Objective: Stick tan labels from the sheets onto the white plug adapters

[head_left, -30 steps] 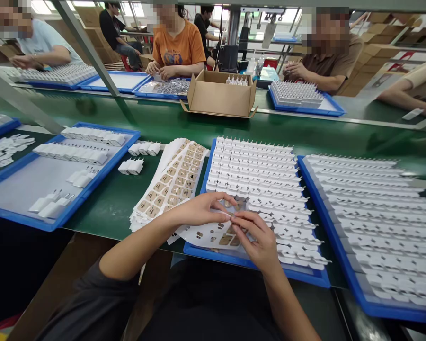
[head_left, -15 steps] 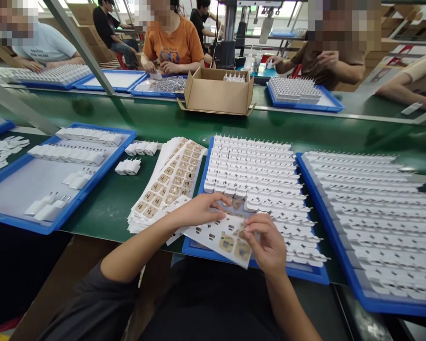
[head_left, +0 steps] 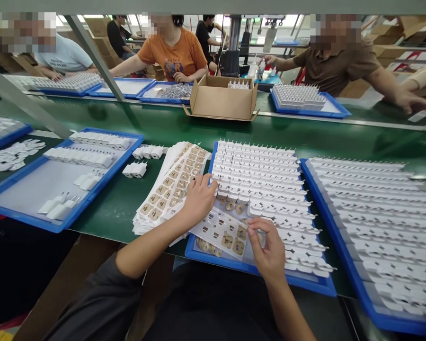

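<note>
My left hand (head_left: 199, 199) reaches to the near-left corner of the rows of white plug adapters (head_left: 259, 175) in the middle blue tray (head_left: 213, 255), its fingertips touching an adapter in the front row. My right hand (head_left: 266, 248) hovers over the tray's near part with thumb and forefinger pinched together; whether a small sticker sits between them I cannot tell. A white backing sheet (head_left: 222, 232) with a few tan stickers lies on the tray between both hands. A fanned stack of sticker sheets (head_left: 170, 184) lies left of the tray.
A second blue tray of adapters (head_left: 372, 222) stands at the right, a partly filled blue tray (head_left: 57, 175) at the left, loose adapters (head_left: 138, 168) between. Across the green belt (head_left: 163, 125) sit an open cardboard box (head_left: 222, 99) and several other people working at trays.
My left hand let go of the backing sheet and moved up to the front row of adapters. The sheet now lies on the tray. My right hand pulled back from it, fingers still pinched.
</note>
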